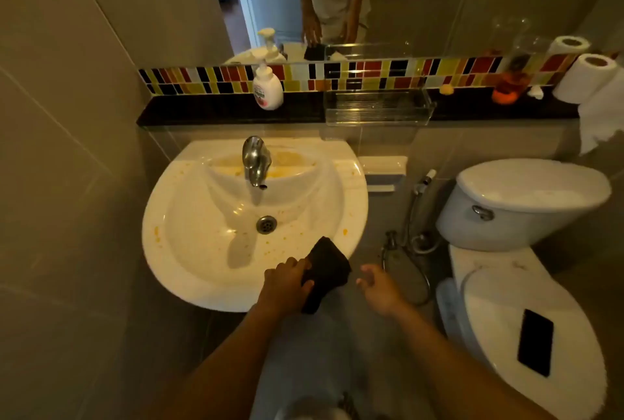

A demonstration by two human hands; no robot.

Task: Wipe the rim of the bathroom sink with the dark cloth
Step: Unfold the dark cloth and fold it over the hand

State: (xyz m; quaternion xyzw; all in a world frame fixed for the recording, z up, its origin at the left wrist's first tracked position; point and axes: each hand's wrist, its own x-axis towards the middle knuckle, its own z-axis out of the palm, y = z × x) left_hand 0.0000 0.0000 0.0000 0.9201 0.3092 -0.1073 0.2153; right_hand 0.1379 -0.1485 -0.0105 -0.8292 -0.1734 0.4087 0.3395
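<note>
A white bathroom sink [158,217] hangs on the wall at centre left, with orange-yellow specks on its rim and behind the chrome tap [256,159]. My left hand [285,284] grips a folded dark cloth [326,267] at the sink's near right rim; the cloth's upper corner lies on the rim and its lower end hangs off the edge. My right hand [380,289] hovers just right of the cloth, over the floor beside the sink, fingers apart and holding nothing.
A white toilet [526,203] stands at the right with a black phone [535,342] on its closed lid. On the dark ledge behind sit a soap pump bottle [267,87], a clear tray [378,105] and toilet paper rolls [584,77]. A spray hose [410,217] hangs between sink and toilet.
</note>
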